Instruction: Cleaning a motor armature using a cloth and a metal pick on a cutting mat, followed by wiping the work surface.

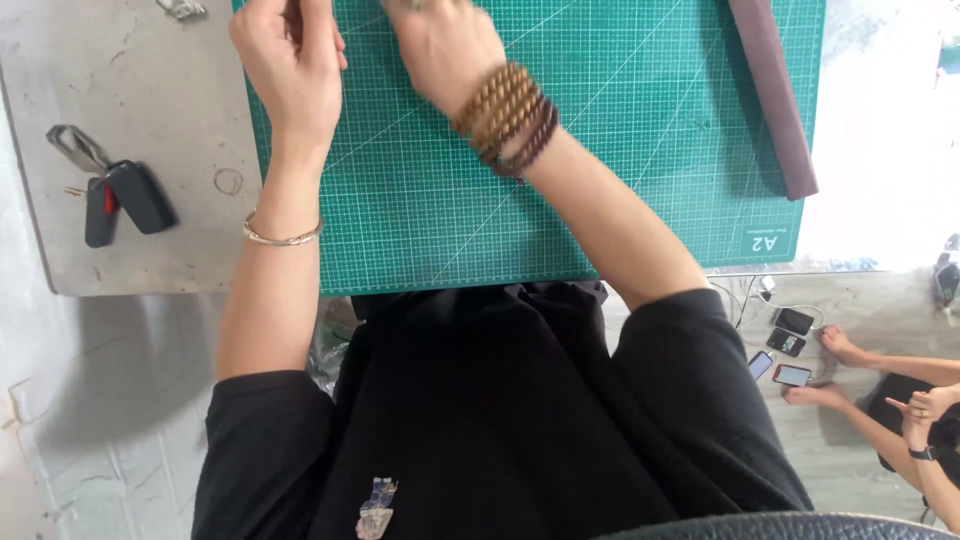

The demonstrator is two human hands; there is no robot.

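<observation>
left hand (290, 60) curled, fingertips cut off by frame edge, cannot tell any pinch | right hand (445, 45) likewise, beaded wrist | both over green cutting mat (620, 170) on counter (130, 90) | brown strip (772, 95) lies untouched far right | car keys (120, 195) left

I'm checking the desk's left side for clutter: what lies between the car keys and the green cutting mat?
In the head view, a thin ring-shaped loop, like a rubber band, lies on the grey board between the car keys and the green cutting mat.
</observation>
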